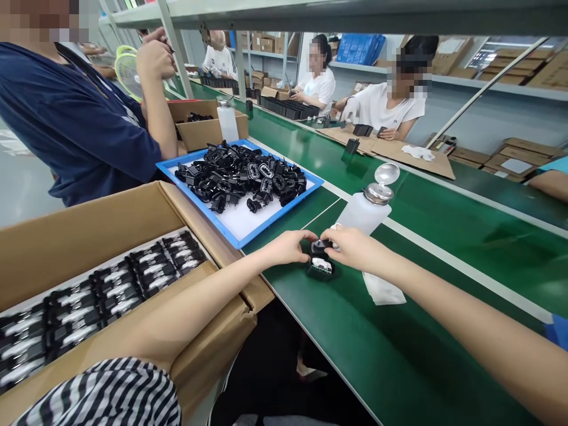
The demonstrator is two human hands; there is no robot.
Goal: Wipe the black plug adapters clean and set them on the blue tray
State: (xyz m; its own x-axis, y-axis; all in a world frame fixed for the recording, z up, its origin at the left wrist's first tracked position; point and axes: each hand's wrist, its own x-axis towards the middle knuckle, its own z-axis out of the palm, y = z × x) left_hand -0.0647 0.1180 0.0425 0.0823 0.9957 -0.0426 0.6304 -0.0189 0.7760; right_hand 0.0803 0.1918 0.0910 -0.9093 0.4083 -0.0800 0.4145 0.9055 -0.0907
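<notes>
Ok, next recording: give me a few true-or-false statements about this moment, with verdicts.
The left hand and right hand both touch a black plastic power adapter on the green conveyor belt. True.

The white wipe lies beside the left hand. False: it lies beside the right hand.

A blue-rimmed tray holds a loose heap of black plug adapters. True.

The clear plastic bottle with a metal top has its lid shut. False: its round lid stands flipped open.
</notes>
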